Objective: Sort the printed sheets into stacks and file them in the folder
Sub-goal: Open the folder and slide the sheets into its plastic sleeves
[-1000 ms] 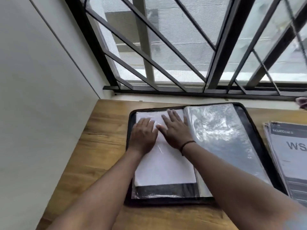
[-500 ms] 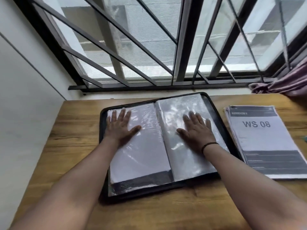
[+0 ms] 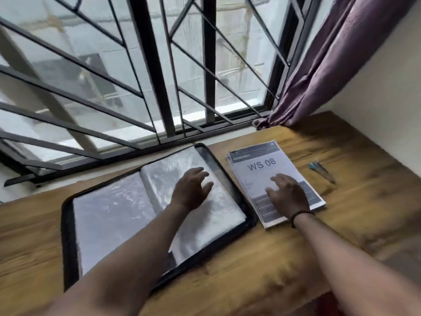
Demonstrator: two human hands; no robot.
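A: Head view: where were the hands?

B: The left hand [image 3: 192, 190] lay with fingers loosely spread, holding nothing, over the right page of the open folder [image 3: 157, 210]. The right hand [image 3: 287, 195] rested flat, fingers apart, on the sheets [image 3: 271, 179] stacked just beside the folder on the counter [image 3: 364, 213].

A: Risks?

B: I'd judge that lifting the top sheet might drag others along, since the stack's edges were fanned; the glossy sleeves could also buckle while loading.

A: Counts?

B: One folder, one stack, sheet number untellable, two hands, and what looked like two pens [image 3: 321, 171]
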